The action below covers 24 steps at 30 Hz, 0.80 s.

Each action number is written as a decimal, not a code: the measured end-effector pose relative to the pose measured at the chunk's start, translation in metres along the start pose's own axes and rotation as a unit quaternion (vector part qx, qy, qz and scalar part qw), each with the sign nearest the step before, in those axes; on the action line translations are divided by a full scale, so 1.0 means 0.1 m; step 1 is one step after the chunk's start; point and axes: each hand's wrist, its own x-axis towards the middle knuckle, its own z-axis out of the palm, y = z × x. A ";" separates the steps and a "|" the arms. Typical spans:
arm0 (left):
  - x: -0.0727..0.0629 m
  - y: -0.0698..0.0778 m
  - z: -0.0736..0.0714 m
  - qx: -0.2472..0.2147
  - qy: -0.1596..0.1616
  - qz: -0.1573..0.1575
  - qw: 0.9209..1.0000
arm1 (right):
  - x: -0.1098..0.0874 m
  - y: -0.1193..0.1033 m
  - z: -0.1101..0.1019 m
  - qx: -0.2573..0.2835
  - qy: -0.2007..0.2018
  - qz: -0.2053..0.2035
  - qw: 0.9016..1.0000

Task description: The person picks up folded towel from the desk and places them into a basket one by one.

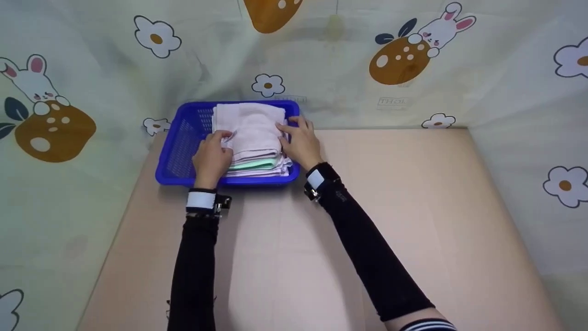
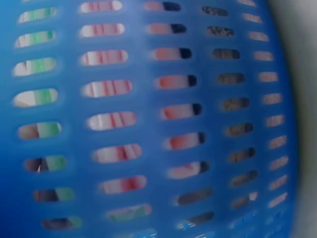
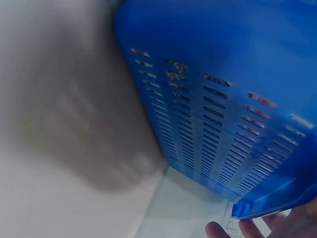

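Note:
A blue plastic basket (image 1: 179, 177) stands at the back of the table with a stack of folded cloths in it. On top lies a white cloth (image 1: 252, 122); a green folded cloth (image 1: 257, 164) shows lower down. My left hand (image 1: 212, 158) reaches over the front rim and touches the left edge of the top cloth, thumb and forefinger apart. At the right edge, my right hand (image 1: 301, 143) rests its thumb and forefinger on the cloth, with other fingers by the basket's right rim. The right wrist view shows spread fingertips (image 3: 215, 230); the left wrist view shows only slotted basket wall (image 2: 138, 99).
The beige tabletop (image 1: 390, 207) extends in front of the basket and to its right. Behind it hangs a pale curtain (image 1: 335, 73) printed with rabbits and flowers, which also lines both sides. Cloth colours show through the basket's slots (image 3: 257, 111).

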 end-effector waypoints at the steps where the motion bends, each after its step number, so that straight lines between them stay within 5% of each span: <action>1: 0.00 0.00 0.00 0.000 -0.001 0.001 1.000 | 0.00 0.00 0.00 -0.001 -0.001 0.000 1.000; 9: 0.01 -0.01 -0.01 -0.016 -0.020 -0.003 1.000 | 0.02 0.02 0.02 -0.005 0.000 0.008 1.000; 24: 0.00 -0.03 0.03 -0.034 0.017 0.009 0.999 | 0.00 0.07 0.06 0.009 0.011 0.002 1.000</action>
